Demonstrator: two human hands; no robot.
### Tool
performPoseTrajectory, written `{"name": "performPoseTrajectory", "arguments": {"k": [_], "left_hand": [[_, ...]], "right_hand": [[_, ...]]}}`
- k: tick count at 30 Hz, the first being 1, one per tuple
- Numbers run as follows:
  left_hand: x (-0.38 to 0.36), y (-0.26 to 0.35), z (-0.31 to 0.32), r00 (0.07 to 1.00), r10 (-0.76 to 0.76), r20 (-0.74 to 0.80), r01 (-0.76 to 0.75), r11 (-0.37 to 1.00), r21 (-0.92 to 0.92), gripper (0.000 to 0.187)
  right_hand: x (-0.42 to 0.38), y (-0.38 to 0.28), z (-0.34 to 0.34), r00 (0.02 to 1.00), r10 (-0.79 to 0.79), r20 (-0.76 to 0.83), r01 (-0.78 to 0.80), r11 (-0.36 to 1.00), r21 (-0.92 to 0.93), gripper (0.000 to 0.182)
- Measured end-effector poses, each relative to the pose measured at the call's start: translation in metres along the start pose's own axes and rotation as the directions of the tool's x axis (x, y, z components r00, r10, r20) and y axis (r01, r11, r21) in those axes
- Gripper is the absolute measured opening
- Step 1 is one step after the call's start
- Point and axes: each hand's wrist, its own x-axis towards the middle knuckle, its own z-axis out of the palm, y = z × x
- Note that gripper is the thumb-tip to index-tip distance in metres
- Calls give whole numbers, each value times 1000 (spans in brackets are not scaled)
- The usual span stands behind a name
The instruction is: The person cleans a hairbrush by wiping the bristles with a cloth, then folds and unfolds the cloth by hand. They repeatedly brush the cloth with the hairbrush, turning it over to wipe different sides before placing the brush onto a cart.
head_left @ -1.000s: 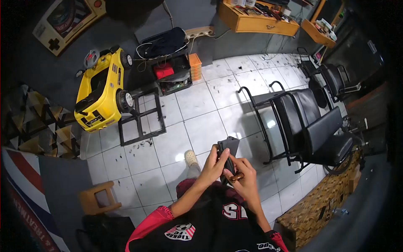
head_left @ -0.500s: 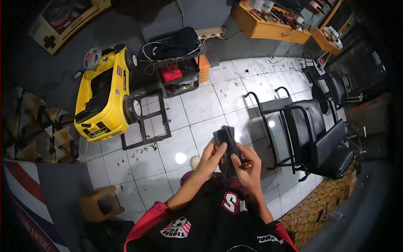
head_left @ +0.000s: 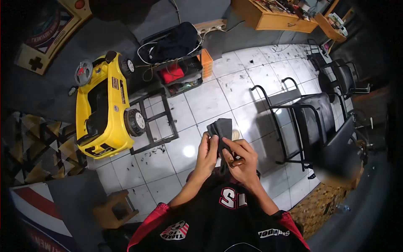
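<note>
Centre of the frame now, the left hand (head_left: 207,156) and right hand (head_left: 246,160) are both pinching a dark grey, folded, soft-looking piece (head_left: 222,127), seemingly steadying its layers, the right also keeping a glossy brown, curved object (head_left: 237,163) tucked in its fingers.

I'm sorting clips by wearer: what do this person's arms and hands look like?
The ungloved left hand and ungloved right hand lead to bare forearms, with no watch showing. A red fabric left sleeve, with dark marks near its cuff, and a red fabric right sleeve meet a black fabric jersey with white, pink-edged characters and a crest showing a football.
</note>
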Motion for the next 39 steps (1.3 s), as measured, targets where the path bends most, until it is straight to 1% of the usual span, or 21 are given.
{"name": "performPoseTrajectory", "arguments": {"k": [3,5,8,9,14,15,17,18,19,22,23,24,26,27,28,29,32,33,36,37,39], "left_hand": [[31,0,3,998,38,-59,-38,999,2,25],[54,-1,1,998,-14,-58,14,1000,0,28],[90,9,7,998,-24,-50,23,1000,-19,35],[101,16,11,998,-43,-53,41,998,-36,36],[163,49,34,970,-211,-120,197,974,-114,28],[176,53,38,930,-307,-200,278,947,-162,27],[199,54,49,954,-183,-237,150,977,-150,27],[211,53,54,961,-117,-250,84,986,-141,27],[223,52,59,967,39,-253,-40,999,1,29],[237,58,51,969,173,-178,-102,932,348,33],[242,61,53,959,207,-192,-147,948,283,37],[244,63,51,957,150,-247,-92,969,229,40],[247,70,43,940,29,-339,10,994,111,45],[253,73,40,941,91,-326,-36,985,171,52],[258,79,38,938,63,-341,-25,993,117,52],[263,86,38,935,32,-353,-11,998,62,53],[280,85,16,955,16,-298,-50,993,-108,59],[286,93,15,957,7,-290,-58,985,-165,60],[301,99,-14,965,-24,-261,-56,953,-297,63],[307,98,-27,968,-34,-247,-53,940,-337,65],[321,96,-52,979,-23,-200,-52,932,-359,66]], "right_hand": [[33,16,4,999,-26,39,24,999,35,32],[59,30,4,995,-50,86,41,994,105,30],[101,54,9,973,-101,208,50,970,238,32],[120,59,4,945,-173,279,107,965,238,36],[195,86,-13,874,-188,449,21,936,351,38],[209,92,-16,874,-174,455,-23,918,395,36],[230,106,-18,892,-109,438,-109,890,443,30],[242,113,-21,909,-65,411,-122,902,413,29],[255,119,-24,924,-17,382,-141,914,382,28],[287,133,-28,965,54,256,-133,944,302,34],[295,140,-25,963,82,257,-160,940,301,39],[303,146,-22,960,109,258,-187,936,300,45],[319,148,-21,818,303,489,-503,790,351,51],[323,156,-9,859,232,456,-451,764,461,51],[329,161,-1,896,165,412,-393,726,565,51],[332,166,-2,808,211,549,-542,630,556,48],[343,173,13,673,159,723,-671,544,504,48],[347,174,21,672,135,728,-643,594,483,52],[364,168,43,552,173,815,-675,667,316,57],[368,166,52,542,180,821,-673,678,296,61],[371,160,72,587,109,802,-644,663,381,64]]}}
